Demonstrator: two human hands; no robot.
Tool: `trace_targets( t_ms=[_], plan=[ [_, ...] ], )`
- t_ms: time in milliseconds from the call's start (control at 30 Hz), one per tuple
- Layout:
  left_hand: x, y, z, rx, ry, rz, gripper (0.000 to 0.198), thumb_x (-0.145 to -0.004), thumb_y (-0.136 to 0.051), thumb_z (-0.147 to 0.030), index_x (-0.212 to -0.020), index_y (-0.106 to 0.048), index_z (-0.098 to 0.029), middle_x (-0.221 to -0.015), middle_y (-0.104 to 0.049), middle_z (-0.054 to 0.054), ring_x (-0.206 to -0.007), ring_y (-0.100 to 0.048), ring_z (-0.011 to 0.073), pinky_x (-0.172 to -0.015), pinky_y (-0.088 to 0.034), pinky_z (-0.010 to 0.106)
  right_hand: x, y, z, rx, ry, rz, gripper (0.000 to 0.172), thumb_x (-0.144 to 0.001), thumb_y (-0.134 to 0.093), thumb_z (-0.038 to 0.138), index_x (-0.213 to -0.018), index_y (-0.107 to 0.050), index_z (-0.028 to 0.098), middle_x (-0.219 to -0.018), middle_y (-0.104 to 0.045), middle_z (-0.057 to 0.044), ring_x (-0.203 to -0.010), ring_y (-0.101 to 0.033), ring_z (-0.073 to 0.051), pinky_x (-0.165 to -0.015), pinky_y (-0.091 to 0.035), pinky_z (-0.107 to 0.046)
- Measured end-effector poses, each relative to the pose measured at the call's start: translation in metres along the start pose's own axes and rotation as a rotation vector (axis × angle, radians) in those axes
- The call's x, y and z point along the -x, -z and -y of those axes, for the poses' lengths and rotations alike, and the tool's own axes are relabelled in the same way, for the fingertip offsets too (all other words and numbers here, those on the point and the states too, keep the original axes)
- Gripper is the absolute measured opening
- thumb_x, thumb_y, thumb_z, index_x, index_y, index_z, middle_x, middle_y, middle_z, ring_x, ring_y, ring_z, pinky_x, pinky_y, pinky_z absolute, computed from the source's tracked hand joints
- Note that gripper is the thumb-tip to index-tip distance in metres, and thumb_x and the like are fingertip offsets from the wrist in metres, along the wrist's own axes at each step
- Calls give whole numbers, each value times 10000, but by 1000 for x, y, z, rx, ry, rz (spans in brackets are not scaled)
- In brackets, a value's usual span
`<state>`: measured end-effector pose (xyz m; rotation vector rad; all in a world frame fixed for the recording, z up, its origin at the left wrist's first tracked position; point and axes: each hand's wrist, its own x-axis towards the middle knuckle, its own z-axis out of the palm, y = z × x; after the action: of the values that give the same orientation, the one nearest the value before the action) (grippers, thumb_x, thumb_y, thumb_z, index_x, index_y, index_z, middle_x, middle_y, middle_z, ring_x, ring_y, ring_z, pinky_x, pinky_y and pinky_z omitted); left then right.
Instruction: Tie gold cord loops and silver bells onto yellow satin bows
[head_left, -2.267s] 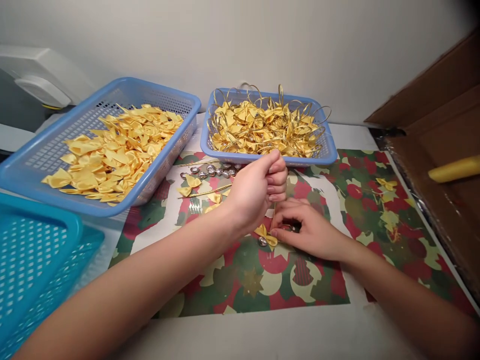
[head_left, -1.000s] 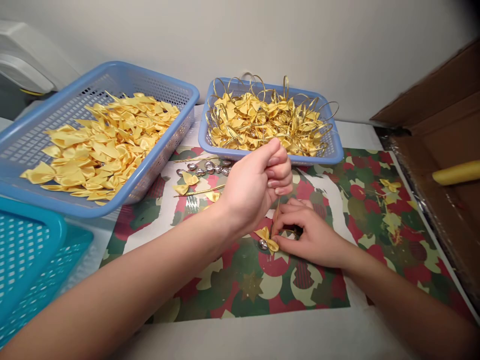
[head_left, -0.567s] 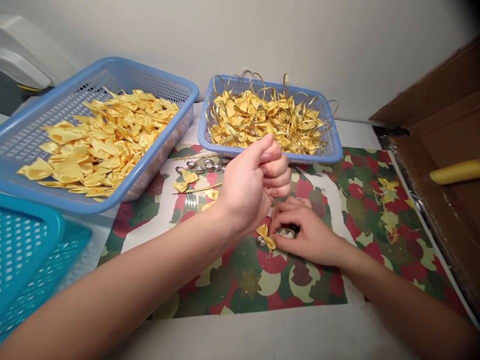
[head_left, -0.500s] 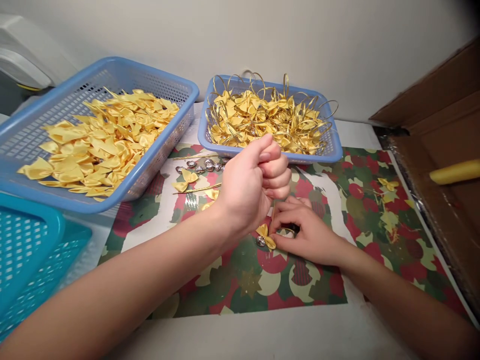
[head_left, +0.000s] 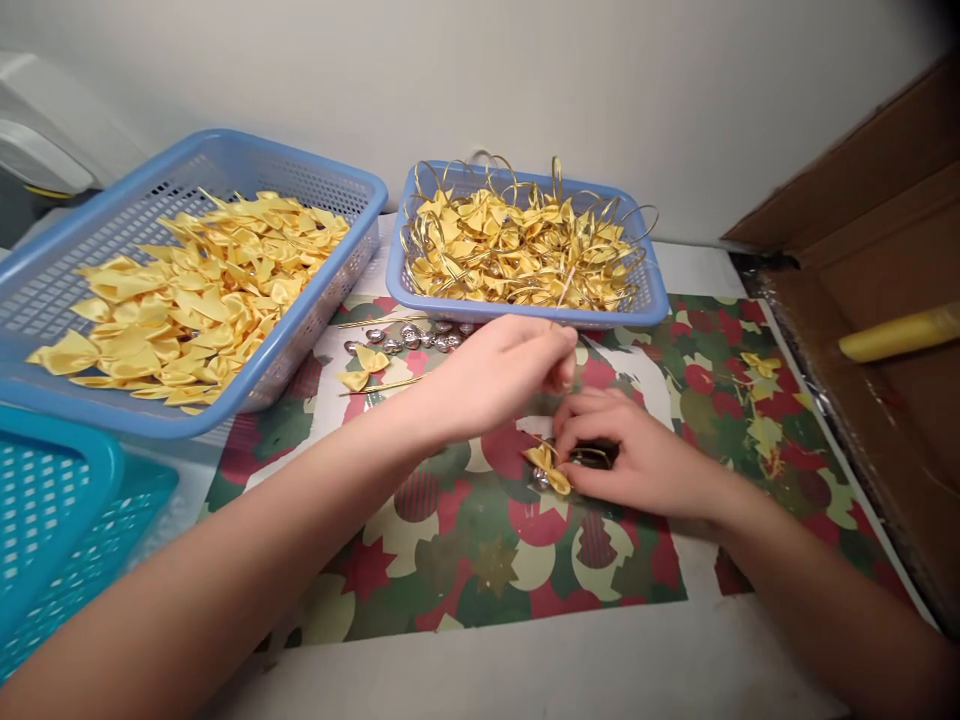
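My right hand rests low over the patterned sheet, its thumb and fingers pinched on a yellow satin bow. A silver jingle bell sits against the bow's near side, and a gold cord curves beneath my fingers. My left hand is raised just beyond and to the left, fingers curled closed; what they hold, if anything, is hidden. Left of it lie several loose silver bells, another yellow bow and thin gold cords.
A blue basket of yellow bows stands at left. Behind my hands is a smaller blue basket heaped with bows on gold loops. A teal basket is at near left. Cardboard and a yellow rod are at right. Scraps lie on the patterned sheet.
My left hand has turned from an upright fist to a flatter, palm-down pose and lowered slightly. My right hand keeps its pinch on the bow, which has shifted slightly right in view.
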<state>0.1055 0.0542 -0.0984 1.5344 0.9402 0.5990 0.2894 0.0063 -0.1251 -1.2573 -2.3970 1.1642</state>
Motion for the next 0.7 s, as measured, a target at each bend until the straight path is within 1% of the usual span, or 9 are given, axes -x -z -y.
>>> trace_targets(
  t_ms=[100, 200, 267, 333, 400, 467, 533, 600, 700],
  plan=[
    [9, 3, -2, -611, -23, -18, 345, -904, -388, -269, -575, -451, -187, -588, -504, 16, -533, -434, 134, -524, -328, 267, 6, 15, 3, 224, 29, -55, 128, -798, -587, 160, -684, -621, 207, -807, -624, 4, -823, -534, -163, -855, -300, -372],
    [18, 2, -5, -1093, 143, 80, 338, -852, -462, -225, -517, -429, -195, -488, -436, 10, -418, -357, 128, -455, -249, 273, 9, 22, 5, 512, 67, -165, 188, -821, -536, 162, -647, -597, 197, -784, -613, -13, -776, -492, -169, -815, -262, -393],
    [22, 0, -6, -1265, 226, 126, 256, -822, -495, -216, -568, -498, -189, -512, -479, 26, -432, -420, 158, -444, -261, 275, 10, 22, 5, 649, 96, -213, 211, -831, -514, 156, -638, -590, 192, -767, -611, -23, -760, -470, -176, -798, -246, -401],
    [24, -5, -7, -1333, 156, 76, 96, -796, -520, -211, -743, -586, -166, -657, -578, 67, -583, -544, 220, -496, -350, 296, 9, 20, 4, 718, 120, -232, 214, -833, -508, 148, -640, -590, 189, -768, -615, -29, -768, -460, -183, -792, -239, -403],
    [25, -12, -6, -1317, -41, 38, 156, -789, -534, -226, -908, -598, -149, -846, -623, 104, -782, -585, 268, -620, -432, 342, 8, 17, 3, 745, 138, -246, 206, -834, -509, 148, -649, -591, 186, -777, -620, -32, -782, -456, -186, -792, -235, -404],
    [24, -20, -3, -1251, -203, 89, 188, -824, -524, -286, -934, -598, -154, -951, -620, 112, -883, -569, 281, -729, -454, 385, 8, 16, 3, 749, 150, -270, 195, -836, -511, 156, -659, -590, 184, -780, -619, -31, -788, -452, -186, -793, -233, -403],
    [22, -27, 2, -1199, -248, 147, 234, -878, -479, -350, -881, -606, -154, -941, -621, 109, -882, -561, 279, -752, -451, 399, 7, 15, 2, 743, 154, -300, 192, -835, -512, 162, -658, -584, 181, -777, -617, -26, -788, -447, -183, -792, -231, -401],
    [20, -32, 8, -1193, -237, 156, 276, -922, -418, -328, -827, -606, -150, -849, -626, 100, -830, -566, 269, -716, -439, 383, 7, 15, 2, 733, 149, -325, 191, -832, -516, 161, -653, -582, 178, -783, -623, -23, -790, -443, -180, -792, -227, -400],
    [16, -34, 16, -1116, -236, 190, 327, -956, -342, -264, -759, -584, -164, -662, -583, 49, -631, -531, 203, -626, -393, 328, 5, 12, 0, 707, 132, -337, 178, -822, -540, 180, -652, -590, 176, -786, -627, -25, -795, -435, -183, -789, -221, -400]
  ],
)
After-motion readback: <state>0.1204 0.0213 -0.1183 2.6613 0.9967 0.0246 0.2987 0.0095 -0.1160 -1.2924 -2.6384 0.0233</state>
